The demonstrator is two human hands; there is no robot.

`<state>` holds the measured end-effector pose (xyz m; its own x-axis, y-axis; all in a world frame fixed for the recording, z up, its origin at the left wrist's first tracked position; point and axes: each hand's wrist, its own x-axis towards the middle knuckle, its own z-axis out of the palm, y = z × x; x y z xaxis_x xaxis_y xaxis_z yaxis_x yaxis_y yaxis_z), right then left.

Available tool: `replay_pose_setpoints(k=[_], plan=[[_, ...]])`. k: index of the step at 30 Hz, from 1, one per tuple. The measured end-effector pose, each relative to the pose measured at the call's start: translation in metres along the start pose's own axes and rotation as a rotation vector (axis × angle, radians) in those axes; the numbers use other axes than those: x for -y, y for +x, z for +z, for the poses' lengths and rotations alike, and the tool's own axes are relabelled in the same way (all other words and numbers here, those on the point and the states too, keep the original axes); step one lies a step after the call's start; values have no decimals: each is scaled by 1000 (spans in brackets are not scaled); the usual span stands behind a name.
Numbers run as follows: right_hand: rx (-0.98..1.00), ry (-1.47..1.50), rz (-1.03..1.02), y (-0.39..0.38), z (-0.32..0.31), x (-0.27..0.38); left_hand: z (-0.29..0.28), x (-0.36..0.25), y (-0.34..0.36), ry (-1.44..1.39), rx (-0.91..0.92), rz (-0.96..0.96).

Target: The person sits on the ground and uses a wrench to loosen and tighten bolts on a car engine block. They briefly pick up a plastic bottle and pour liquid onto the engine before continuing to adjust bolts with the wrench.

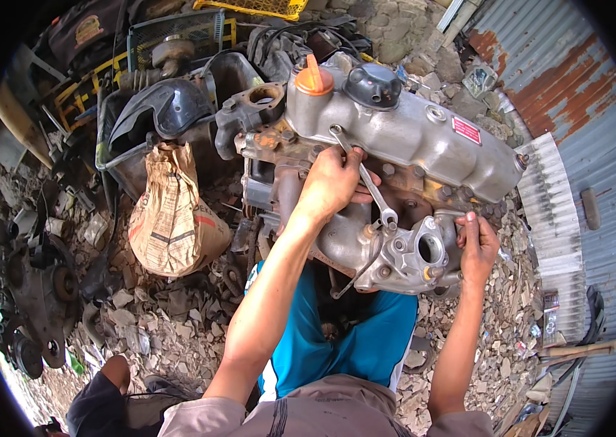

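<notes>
A grey metal engine head (410, 127) with an orange cap (313, 82) and a black cap (372, 86) lies before me. My left hand (333, 182) is closed round a steel combination spanner (372, 182); its lower end sits at a fitting on the cast manifold (344, 242). My right hand (477, 247) grips the right side of the manifold, by a round flanged opening, with its fingertips partly hidden. A thin metal rod or pipe (353, 282) slants down across the manifold's lower part.
A paper sack (175, 229), black plastic parts (151, 105) and crates (209, 9) lie left and behind. Greasy metal parts (49, 306) cover the left ground among rubble (133, 313). Rusty corrugated sheets (585, 167) line the right. Another person's knee (115, 375) shows at lower left.
</notes>
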<state>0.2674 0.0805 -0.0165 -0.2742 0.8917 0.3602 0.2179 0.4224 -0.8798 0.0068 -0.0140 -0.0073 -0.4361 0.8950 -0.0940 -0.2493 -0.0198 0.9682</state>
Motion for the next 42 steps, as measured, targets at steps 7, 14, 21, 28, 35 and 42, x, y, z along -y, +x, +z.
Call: replay_pose_setpoints(k=[7,14,21,28,35,42], plan=[[3,-34,0,1,1,1,4,1,2,24,-18,-33],[12,-26,7,2,-1,-2,-6,-3,-22,28,-47,-63],[6,-31,0,1,0,1,1,17,-51,-200,-218,41],[-6,-27,-10,-1,1,0,4,15,-56,-218,-259,52],[-6,-15,-34,-1,0,-2,12,18,-76,-189,-297,114],[-25,-6,-29,-2,0,-1,18,37,-76,-309,-365,211]])
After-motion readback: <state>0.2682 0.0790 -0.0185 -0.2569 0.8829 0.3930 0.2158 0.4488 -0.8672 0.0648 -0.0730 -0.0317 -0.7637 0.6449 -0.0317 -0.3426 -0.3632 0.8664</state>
